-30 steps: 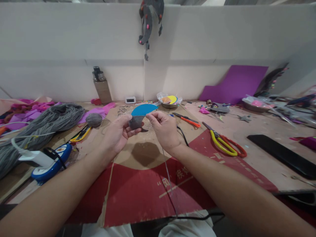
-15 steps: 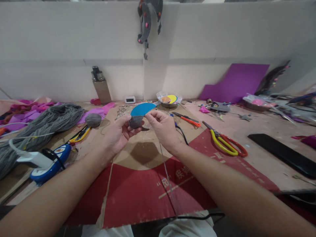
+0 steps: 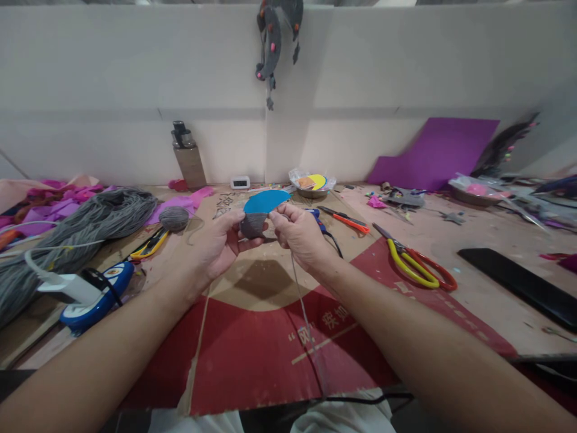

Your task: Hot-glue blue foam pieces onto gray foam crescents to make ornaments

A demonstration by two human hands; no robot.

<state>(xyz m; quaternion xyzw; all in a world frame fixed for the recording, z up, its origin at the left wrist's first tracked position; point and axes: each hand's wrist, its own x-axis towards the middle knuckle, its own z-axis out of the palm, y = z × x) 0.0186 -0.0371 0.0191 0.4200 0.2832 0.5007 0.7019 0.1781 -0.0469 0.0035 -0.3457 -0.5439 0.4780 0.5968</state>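
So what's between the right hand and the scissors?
Head view shows an orange cutter and, nearer the right hand, a partly hidden blue tool with a black cord.

Smooth matt blue piece (image 3: 267,202), fibrous grey yarn (image 3: 253,225), glossy plastic scissor handles (image 3: 421,267), scuffed matt cardboard (image 3: 252,361)

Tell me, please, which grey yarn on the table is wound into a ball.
The small ball, nearer the left hand; the larger hank lies in long, loose strands.

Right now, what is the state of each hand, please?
Left hand: closed, holding the blue piece.
Right hand: closed at the piece's edge, yarn hanging below.
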